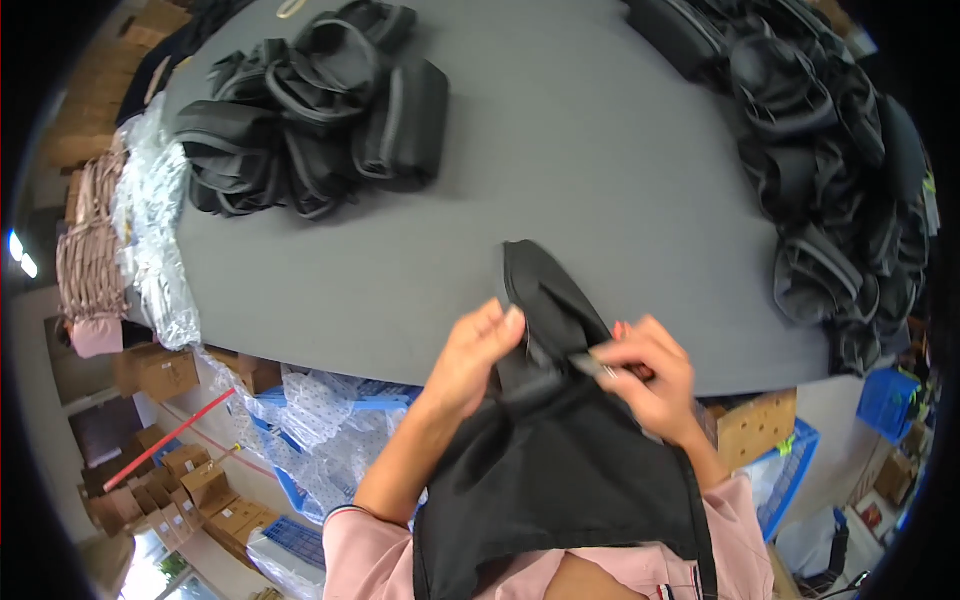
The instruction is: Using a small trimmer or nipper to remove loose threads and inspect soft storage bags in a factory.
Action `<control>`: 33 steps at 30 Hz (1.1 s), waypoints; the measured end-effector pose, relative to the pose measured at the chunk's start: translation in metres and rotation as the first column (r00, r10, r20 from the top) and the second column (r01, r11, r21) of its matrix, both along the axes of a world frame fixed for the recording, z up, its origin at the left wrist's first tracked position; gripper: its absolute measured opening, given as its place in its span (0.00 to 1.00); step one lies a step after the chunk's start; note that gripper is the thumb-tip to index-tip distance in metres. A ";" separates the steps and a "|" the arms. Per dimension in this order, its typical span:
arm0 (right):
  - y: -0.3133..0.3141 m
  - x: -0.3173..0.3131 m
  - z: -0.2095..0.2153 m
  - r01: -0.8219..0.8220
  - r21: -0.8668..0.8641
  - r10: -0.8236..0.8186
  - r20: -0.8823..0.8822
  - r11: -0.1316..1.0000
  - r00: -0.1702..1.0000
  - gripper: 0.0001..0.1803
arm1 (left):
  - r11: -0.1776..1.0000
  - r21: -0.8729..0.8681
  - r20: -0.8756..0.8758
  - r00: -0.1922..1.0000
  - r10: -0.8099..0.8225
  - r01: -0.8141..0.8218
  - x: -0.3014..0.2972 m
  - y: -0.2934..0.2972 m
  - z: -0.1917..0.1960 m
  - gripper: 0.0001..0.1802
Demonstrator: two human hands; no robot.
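A black fabric pouch (548, 292) is held up in front of my black apron (560, 475), over the near edge of the table. My left hand (478, 352) grips its left side, thumb on top and fingers curled behind. At the pouch's right side, my right hand (650, 375) is closed around small snips (592, 366). Their grey metal tip points left at the fabric, and a bit of red shows by the fingers. My right fingers partly cover the snips, so whether the blades touch a thread cannot be made out.
Black pouches lie heaped on the grey table (590, 150): one pile (320, 110) far left, a longer pile (825, 170) along the right. Clear plastic wrap (160, 230) hangs at the left edge. Blue crates (290, 480) and cardboard boxes (205, 490) stand below the table.
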State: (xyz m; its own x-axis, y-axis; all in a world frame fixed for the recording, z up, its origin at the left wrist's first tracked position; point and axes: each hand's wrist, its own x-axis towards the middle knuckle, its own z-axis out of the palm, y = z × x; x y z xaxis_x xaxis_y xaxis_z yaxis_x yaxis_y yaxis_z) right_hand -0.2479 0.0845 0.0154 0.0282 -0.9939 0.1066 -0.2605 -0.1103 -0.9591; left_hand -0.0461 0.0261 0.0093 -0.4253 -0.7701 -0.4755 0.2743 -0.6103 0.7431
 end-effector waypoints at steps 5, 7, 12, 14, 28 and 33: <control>-0.007 -0.011 -0.014 -0.144 0.022 0.129 0.324 0.989 0.937 0.12 | 0.946 0.285 -0.357 0.899 0.252 -0.152 0.032 -0.005 -0.045 0.19; -0.011 -0.005 -0.022 -0.116 0.347 0.006 0.301 0.931 0.954 0.15 | 0.836 0.439 0.043 0.937 0.347 -0.329 0.025 -0.014 -0.044 0.19; 0.016 -0.027 -0.026 0.050 0.247 -0.148 0.400 0.968 0.905 0.06 | 0.906 -0.394 0.163 0.959 0.233 -0.154 0.096 -0.034 0.026 0.13; 0.013 -0.036 -0.031 0.193 0.321 -0.325 0.430 0.927 0.842 0.08 | 0.700 -0.659 0.595 0.760 0.261 0.276 0.090 -0.057 0.068 0.12; -0.108 -0.236 -0.029 0.674 -0.374 -0.747 -0.516 0.637 0.420 0.08 | 0.779 -0.244 0.870 -0.225 0.439 0.577 0.132 -0.045 -0.062 0.24; -0.177 -0.244 0.013 0.539 -0.174 -0.295 -0.944 0.824 0.146 0.19 | 0.592 -0.641 0.722 0.124 0.680 0.488 0.119 -0.037 0.005 0.15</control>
